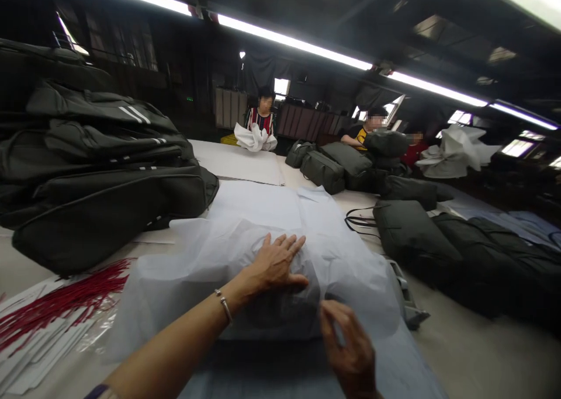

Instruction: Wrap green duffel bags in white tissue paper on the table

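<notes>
A sheet of thin white tissue paper (210, 264) lies over a dark rounded thing (280, 308) that shows through it; its kind is hidden. My left hand (278, 264) rests palm down on top of the paper with the fingers spread. A silvery bangle (224, 305) circles that wrist. To the right and nearer me, my right hand (348, 340) is by the paper's near edge, slightly blurred. Its thumb and index finger are bent together in a pinch, and what they hold, if anything, cannot be made out.
Dark green bags (114, 194) are heaped at the left, above red cords (83, 299) with white tags (52, 352). More dark bags (407, 229) line the right side. A grey tape dispenser-like object (407, 302) stands beside the paper. Several people (263, 115) work across the table.
</notes>
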`<move>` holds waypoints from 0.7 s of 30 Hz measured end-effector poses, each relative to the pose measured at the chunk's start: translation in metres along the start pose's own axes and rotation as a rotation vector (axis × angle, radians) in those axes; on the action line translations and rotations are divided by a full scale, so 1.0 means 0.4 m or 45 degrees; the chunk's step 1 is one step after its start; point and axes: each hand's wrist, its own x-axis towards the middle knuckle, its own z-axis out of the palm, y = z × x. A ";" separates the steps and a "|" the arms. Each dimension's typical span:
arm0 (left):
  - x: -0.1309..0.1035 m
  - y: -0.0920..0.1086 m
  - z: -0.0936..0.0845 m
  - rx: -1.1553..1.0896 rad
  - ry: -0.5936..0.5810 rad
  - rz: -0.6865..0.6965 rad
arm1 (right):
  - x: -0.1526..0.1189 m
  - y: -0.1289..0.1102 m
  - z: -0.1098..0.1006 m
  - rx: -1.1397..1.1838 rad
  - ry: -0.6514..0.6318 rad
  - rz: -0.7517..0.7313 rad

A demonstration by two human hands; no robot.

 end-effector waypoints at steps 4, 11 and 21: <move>-0.004 0.006 -0.008 0.040 0.004 0.041 | -0.005 0.148 -0.140 -0.282 0.545 0.939; -0.003 0.011 -0.021 0.099 -0.057 0.094 | 0.036 0.383 -0.214 0.865 0.065 1.615; 0.002 0.019 -0.037 0.084 -0.097 0.070 | 0.090 0.375 -0.182 0.549 0.431 1.513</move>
